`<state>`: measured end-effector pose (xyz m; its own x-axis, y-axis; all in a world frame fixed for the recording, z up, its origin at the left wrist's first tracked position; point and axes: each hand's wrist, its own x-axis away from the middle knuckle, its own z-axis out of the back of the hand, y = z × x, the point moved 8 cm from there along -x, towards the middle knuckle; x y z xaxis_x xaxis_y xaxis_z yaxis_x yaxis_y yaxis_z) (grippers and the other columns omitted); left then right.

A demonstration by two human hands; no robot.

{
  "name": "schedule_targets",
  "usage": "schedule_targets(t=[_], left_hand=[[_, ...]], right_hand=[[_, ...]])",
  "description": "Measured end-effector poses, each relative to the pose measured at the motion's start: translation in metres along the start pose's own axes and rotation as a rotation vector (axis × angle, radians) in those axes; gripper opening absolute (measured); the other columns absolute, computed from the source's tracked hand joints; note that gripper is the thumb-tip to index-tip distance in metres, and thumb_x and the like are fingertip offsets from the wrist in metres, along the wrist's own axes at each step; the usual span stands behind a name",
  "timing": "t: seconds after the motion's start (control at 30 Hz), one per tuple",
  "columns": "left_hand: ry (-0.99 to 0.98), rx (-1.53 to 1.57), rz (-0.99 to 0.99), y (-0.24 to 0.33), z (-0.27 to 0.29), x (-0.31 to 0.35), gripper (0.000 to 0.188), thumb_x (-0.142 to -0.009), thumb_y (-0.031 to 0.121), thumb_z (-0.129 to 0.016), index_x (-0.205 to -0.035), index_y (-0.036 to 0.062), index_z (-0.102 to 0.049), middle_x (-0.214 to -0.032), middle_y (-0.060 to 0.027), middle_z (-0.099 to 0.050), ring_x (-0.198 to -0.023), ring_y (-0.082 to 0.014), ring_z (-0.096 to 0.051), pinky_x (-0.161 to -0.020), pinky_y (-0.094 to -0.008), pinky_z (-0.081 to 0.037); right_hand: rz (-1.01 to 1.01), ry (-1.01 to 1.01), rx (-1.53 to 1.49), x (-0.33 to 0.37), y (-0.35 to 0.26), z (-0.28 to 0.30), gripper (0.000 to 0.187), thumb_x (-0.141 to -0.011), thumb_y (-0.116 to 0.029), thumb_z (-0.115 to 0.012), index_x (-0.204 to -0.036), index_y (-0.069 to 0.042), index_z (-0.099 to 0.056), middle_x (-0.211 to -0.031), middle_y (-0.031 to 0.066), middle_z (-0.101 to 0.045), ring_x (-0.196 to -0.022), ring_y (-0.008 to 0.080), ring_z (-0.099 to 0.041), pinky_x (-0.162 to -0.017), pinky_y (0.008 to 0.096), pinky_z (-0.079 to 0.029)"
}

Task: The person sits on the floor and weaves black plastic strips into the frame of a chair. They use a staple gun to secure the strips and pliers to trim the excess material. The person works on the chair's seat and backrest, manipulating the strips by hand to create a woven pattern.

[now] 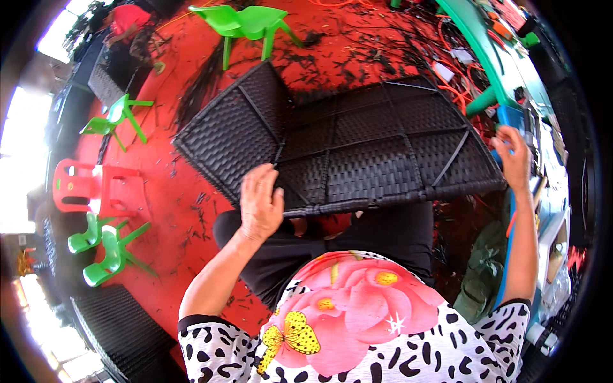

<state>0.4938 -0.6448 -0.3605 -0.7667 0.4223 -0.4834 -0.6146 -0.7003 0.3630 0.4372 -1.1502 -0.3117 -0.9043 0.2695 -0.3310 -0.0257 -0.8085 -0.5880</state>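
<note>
A black woven wicker furniture piece (370,140), like a seat with a raised side panel (233,121), lies tilted across my lap. Thin bars cross its weave. My left hand (260,199) is stretched out flat, fingers together, touching the near left edge where side panel and seat meet. Off the right corner of the wicker piece, my right hand (514,158) is raised with its fingers curled toward the thumb. Whatever it may pinch is too small to make out. A blue item (511,117) sits just beyond that hand.
Small green chairs (246,24) and a red plastic chair (96,186) stand on the red floor (172,223), strewn with black scraps. A cluttered green-edged table (476,45) runs along my right. Another person (128,25) is at the far left. More dark wicker (128,329) stands at lower left.
</note>
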Motion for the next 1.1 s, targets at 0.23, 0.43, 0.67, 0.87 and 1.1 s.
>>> schedule_targets(t=[0.23, 0.43, 0.67, 0.87, 1.1], left_hand=[[0.451, -0.068, 0.452, -0.135, 0.107, 0.009, 0.055, -0.076, -0.006, -0.055, -0.129, -0.0034, -0.04, -0.124, -0.0196, -0.05, -0.114, -0.0328, -0.049, -0.099, -0.0407, -0.037], [0.316, 0.614, 0.623, -0.195, 0.081, 0.013, 0.044, -0.078, -0.01, -0.049, -0.122, -0.009, -0.05, -0.115, -0.0122, -0.06, -0.105, -0.0185, -0.056, -0.093, -0.0284, -0.041], [0.244, 0.641, 0.646, -0.202, 0.078, 0.01, 0.041, -0.078, -0.005, -0.057, -0.119, -0.008, -0.052, -0.112, -0.0131, -0.061, -0.104, -0.0178, -0.057, -0.092, -0.028, -0.042], [0.247, 0.322, 0.761, -0.217, 0.104, -0.023, 0.053, -0.075, 0.025, -0.071, -0.116, -0.0049, -0.054, -0.102, -0.0117, -0.064, -0.094, -0.0191, -0.059, -0.084, -0.0296, -0.045], [-0.466, -0.399, 0.835, -0.227, 0.078, -0.098, 0.04, -0.077, 0.032, -0.066, -0.101, -0.001, -0.064, -0.101, -0.0229, -0.064, -0.096, -0.0358, -0.061, -0.084, -0.0388, -0.048]], right_hand=[[-0.354, -0.064, 0.184, 0.024, 0.135, -0.002, 0.041, -0.084, -0.031, -0.064, -0.111, 0.0, -0.057, -0.094, 0.0121, -0.063, -0.087, 0.0196, -0.06, -0.08, 0.0314, -0.046], [-0.491, -0.191, -0.181, 0.03, 0.126, -0.028, 0.042, -0.084, -0.028, -0.063, -0.112, 0.002, -0.056, -0.097, 0.0055, -0.061, -0.09, 0.0144, -0.056, -0.083, 0.0274, -0.042], [-0.621, -0.29, -0.366, 0.037, 0.134, -0.037, 0.036, -0.085, -0.024, -0.062, -0.11, 0.001, -0.057, -0.099, 0.0029, -0.059, -0.089, 0.0102, -0.056, -0.08, 0.0238, -0.043], [-0.694, -0.432, -0.175, 0.009, 0.102, -0.05, 0.024, -0.084, -0.026, -0.062, -0.095, -0.005, -0.057, -0.078, -0.0015, -0.055, -0.07, 0.0091, -0.052, -0.064, 0.0262, -0.042], [-0.433, -0.641, 0.514, -0.026, 0.067, -0.1, 0.053, -0.074, -0.034, -0.068, -0.104, 0.008, -0.055, -0.108, 0.0302, -0.058, -0.108, 0.0405, -0.055, -0.09, 0.0423, -0.042]])
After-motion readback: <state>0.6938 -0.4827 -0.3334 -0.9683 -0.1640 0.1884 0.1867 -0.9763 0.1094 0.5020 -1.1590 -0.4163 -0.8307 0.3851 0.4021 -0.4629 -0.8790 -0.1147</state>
